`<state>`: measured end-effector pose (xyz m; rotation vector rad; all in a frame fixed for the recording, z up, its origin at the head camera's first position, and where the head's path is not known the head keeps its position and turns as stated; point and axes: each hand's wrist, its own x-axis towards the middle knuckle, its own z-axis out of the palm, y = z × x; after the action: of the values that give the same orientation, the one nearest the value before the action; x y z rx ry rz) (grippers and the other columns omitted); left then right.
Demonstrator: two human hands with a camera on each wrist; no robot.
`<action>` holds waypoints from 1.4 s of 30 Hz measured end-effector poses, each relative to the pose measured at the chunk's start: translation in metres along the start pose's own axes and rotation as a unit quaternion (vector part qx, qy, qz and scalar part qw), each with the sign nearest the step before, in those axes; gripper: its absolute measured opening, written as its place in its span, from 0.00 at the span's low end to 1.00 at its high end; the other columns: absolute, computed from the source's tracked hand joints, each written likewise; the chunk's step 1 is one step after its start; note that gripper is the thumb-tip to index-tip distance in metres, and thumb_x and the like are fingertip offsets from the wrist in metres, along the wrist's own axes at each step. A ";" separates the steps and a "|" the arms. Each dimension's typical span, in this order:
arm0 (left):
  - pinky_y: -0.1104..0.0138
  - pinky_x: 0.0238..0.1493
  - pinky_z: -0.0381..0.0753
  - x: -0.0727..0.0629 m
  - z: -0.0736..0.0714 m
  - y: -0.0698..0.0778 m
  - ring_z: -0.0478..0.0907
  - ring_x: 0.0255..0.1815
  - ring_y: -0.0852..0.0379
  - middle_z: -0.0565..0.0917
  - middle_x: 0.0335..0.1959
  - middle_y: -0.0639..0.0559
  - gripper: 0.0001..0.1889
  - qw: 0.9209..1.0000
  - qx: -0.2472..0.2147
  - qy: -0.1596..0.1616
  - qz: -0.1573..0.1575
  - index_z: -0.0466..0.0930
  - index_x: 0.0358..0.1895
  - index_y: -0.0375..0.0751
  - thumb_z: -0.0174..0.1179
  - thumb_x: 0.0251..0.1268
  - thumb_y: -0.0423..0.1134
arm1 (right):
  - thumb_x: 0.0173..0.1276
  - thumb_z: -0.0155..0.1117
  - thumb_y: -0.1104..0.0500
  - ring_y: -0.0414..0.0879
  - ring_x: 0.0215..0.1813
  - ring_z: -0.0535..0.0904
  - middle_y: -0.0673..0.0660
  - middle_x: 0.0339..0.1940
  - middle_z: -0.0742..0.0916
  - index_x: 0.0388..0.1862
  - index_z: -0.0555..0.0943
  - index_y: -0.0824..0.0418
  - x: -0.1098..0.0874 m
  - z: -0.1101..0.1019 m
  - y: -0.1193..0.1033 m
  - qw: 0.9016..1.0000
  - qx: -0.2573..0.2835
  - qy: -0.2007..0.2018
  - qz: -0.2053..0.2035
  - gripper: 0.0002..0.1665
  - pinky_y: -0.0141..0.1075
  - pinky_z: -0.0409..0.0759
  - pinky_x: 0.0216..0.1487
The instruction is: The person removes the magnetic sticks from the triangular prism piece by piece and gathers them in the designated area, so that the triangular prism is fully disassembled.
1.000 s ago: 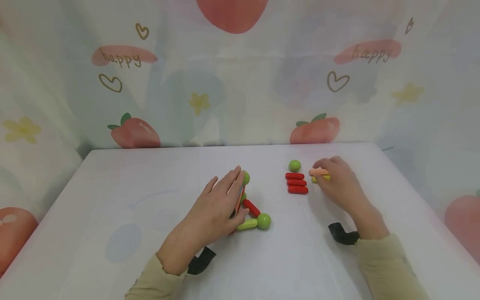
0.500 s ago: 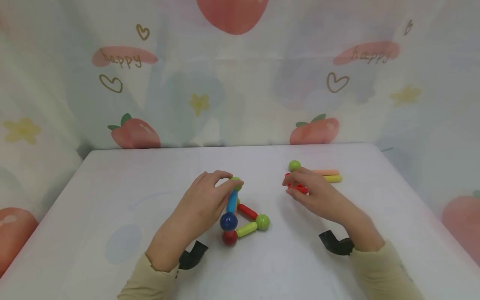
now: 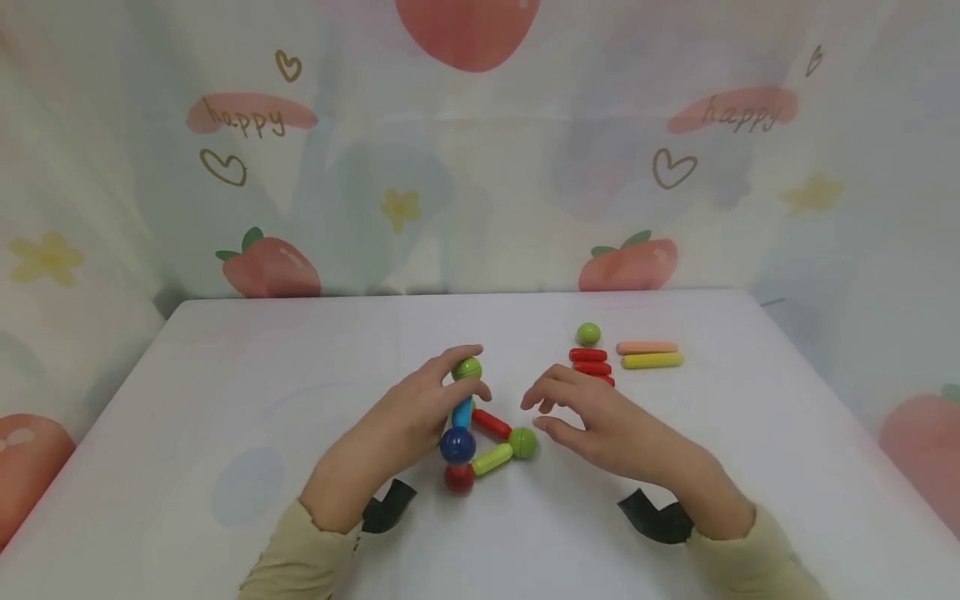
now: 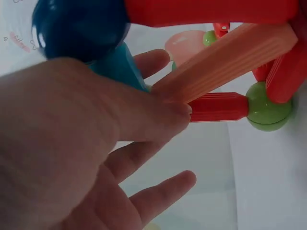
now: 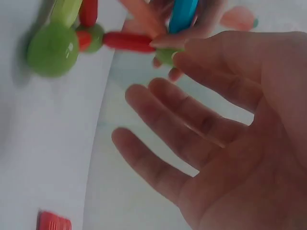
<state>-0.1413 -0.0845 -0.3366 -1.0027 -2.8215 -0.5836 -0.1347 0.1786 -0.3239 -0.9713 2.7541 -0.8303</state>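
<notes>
My left hand (image 3: 401, 425) holds the top green ball (image 3: 468, 368) of a toy ball-and-rod structure between thumb and fingers. A light blue rod (image 3: 462, 412) runs from that ball to a dark blue ball (image 3: 457, 445), which stands above a dark red ball (image 3: 459, 477). In the left wrist view, an orange rod (image 4: 230, 62) and red rods (image 4: 218, 106) also belong to it. At its right corner a green ball (image 3: 522, 442) joins a red rod (image 3: 492, 423) and a lime rod (image 3: 492, 459). My right hand (image 3: 600, 421) hovers beside this corner, fingers loosely bent, holding nothing.
Behind my right hand several red rods (image 3: 590, 368) lie in a stack with a loose green ball (image 3: 588, 334) beyond them. To their right, an orange rod (image 3: 647, 347) and a yellow rod (image 3: 652, 361) lie side by side. A printed curtain (image 3: 510, 167) hangs behind the white table (image 3: 225, 375).
My right hand has left the orange and yellow rods, passed over the red ones and come left towards the structure. My left hand now grips the top green ball; the structure has turned slightly.
</notes>
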 end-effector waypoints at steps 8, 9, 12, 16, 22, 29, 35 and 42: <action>0.66 0.49 0.86 -0.002 0.000 0.001 0.82 0.51 0.55 0.70 0.65 0.51 0.16 1.000 -0.004 0.002 -0.028 0.80 0.47 0.58 0.72 0.58 0.39 | 0.71 0.64 0.58 0.34 0.48 0.78 0.44 0.49 0.82 0.52 0.81 0.46 -0.005 0.003 -0.016 0.998 0.046 -0.035 -0.024 0.13 0.31 0.82 0.50; 0.67 0.47 0.86 -0.002 0.000 0.001 0.82 0.48 0.57 0.70 0.64 0.52 0.15 0.999 -0.004 0.004 -0.032 0.80 0.46 0.58 0.72 0.58 0.41 | 0.71 0.64 0.57 0.34 0.48 0.78 0.43 0.49 0.82 0.52 0.80 0.45 -0.005 0.002 -0.017 0.998 0.046 -0.034 -0.025 0.13 0.30 0.82 0.50; 0.71 0.40 0.84 -0.002 -0.002 0.002 0.79 0.40 0.60 0.71 0.60 0.53 0.15 0.999 -0.002 0.008 -0.050 0.81 0.44 0.59 0.74 0.55 0.44 | 0.71 0.64 0.57 0.33 0.47 0.78 0.42 0.48 0.82 0.53 0.81 0.44 -0.006 0.001 -0.018 0.998 0.051 -0.027 -0.029 0.13 0.30 0.82 0.50; 0.73 0.35 0.80 -0.003 -0.002 0.002 0.76 0.39 0.60 0.71 0.57 0.52 0.13 0.998 0.007 0.016 -0.062 0.82 0.42 0.59 0.74 0.55 0.45 | 0.73 0.62 0.55 0.33 0.46 0.78 0.42 0.47 0.83 0.53 0.81 0.45 -0.006 0.002 -0.020 0.997 0.057 -0.025 -0.038 0.12 0.31 0.82 0.49; 0.66 0.48 0.85 -0.004 0.000 0.000 0.77 0.56 0.53 0.73 0.63 0.51 0.13 0.999 0.001 0.036 -0.027 0.82 0.43 0.53 0.73 0.56 0.38 | 0.73 0.62 0.53 0.33 0.47 0.78 0.41 0.48 0.82 0.55 0.80 0.47 -0.006 0.004 -0.025 0.996 0.065 -0.028 -0.047 0.14 0.32 0.83 0.50; 0.66 0.50 0.85 -0.004 0.000 -0.004 0.77 0.49 0.54 0.78 0.51 0.52 0.11 0.997 0.022 0.067 0.034 0.82 0.41 0.48 0.72 0.57 0.32 | 0.73 0.63 0.54 0.33 0.47 0.78 0.42 0.50 0.80 0.58 0.78 0.49 -0.008 0.011 -0.034 0.994 0.064 -0.026 -0.087 0.16 0.29 0.82 0.49; 0.68 0.43 0.86 -0.003 0.001 -0.003 0.76 0.44 0.56 0.78 0.45 0.53 0.11 0.996 0.042 0.074 0.029 0.83 0.40 0.49 0.73 0.55 0.37 | 0.70 0.66 0.55 0.36 0.51 0.78 0.41 0.54 0.77 0.57 0.79 0.47 -0.008 0.013 -0.034 0.996 0.030 -0.011 -0.080 0.17 0.28 0.82 0.50; 0.73 0.34 0.82 -0.002 0.003 0.002 0.73 0.37 0.60 0.78 0.38 0.55 0.14 0.998 0.047 0.049 0.010 0.84 0.41 0.49 0.74 0.52 0.46 | 0.63 0.73 0.56 0.35 0.48 0.78 0.42 0.49 0.79 0.49 0.79 0.49 -0.006 0.011 -0.030 0.998 -0.024 0.033 -0.055 0.16 0.28 0.84 0.48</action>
<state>-0.1386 -0.0827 -0.3392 -0.9581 -2.7216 -0.4792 -0.1105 0.1574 -0.3176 -1.1321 2.8106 -0.8284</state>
